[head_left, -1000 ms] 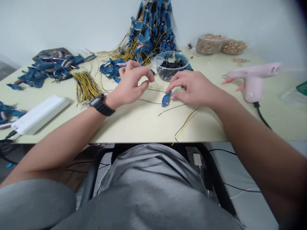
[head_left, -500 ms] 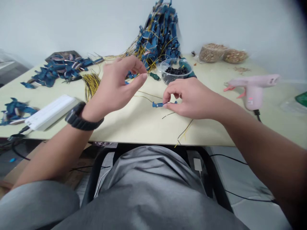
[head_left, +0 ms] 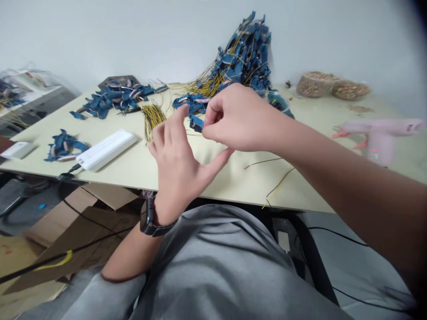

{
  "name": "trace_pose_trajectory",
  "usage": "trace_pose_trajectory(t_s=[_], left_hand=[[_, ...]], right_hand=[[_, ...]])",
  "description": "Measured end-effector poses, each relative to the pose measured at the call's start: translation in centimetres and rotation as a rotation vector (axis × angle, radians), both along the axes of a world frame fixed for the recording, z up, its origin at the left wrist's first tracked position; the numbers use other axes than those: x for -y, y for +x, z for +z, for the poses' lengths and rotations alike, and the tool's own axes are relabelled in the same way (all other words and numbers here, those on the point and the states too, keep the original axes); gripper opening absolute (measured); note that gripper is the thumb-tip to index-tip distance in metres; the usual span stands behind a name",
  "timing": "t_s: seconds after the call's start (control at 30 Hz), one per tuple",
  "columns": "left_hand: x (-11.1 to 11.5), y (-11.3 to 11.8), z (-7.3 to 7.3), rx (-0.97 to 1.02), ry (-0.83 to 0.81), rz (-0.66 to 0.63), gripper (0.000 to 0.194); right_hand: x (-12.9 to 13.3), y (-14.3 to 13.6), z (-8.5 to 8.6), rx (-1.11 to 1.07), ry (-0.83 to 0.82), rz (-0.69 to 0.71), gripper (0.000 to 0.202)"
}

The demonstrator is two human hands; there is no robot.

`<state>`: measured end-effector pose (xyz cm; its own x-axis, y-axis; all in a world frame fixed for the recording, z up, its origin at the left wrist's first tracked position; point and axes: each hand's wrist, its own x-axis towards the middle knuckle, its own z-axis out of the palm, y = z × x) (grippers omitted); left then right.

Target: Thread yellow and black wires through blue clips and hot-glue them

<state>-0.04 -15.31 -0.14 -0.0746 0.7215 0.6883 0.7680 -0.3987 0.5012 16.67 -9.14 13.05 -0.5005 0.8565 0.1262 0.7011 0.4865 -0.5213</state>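
Note:
My right hand [head_left: 238, 118] pinches a small blue plastic part [head_left: 196, 123] between thumb and fingertips, a little above the table. One end of the part sticks out to the left; my fingers hide the rest. Just below and to the left, my left hand [head_left: 182, 155] is open, thumb and index finger spread wide, with nothing held. Behind the hands lie several similar blue parts [head_left: 191, 103] and a bundle of yellow and black wires [head_left: 153, 119]. Loose wire ends [head_left: 280, 184] stretch over the table below my right wrist.
A tall heap of wired blue parts [head_left: 248, 55] leans on the wall. More blue parts [head_left: 115, 98] lie at the back left, near a white power bank-like box [head_left: 106, 150]. On the right are a pink glue gun [head_left: 380, 133] and bags of small tan pieces [head_left: 316, 84].
My right hand has lifted the blue part from the table and moved it left. My left hand has come down and spread its fingers. The view has turned left.

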Motion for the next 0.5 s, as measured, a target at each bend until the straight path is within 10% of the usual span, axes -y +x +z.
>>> trace_pose_trajectory(t_s=[0.5], left_hand=[[-2.7,-2.1,-0.5,0.079,0.031,0.070,0.089]], right_hand=[[-2.7,-4.0,-1.3,-0.099,0.115,-0.012,0.017]])
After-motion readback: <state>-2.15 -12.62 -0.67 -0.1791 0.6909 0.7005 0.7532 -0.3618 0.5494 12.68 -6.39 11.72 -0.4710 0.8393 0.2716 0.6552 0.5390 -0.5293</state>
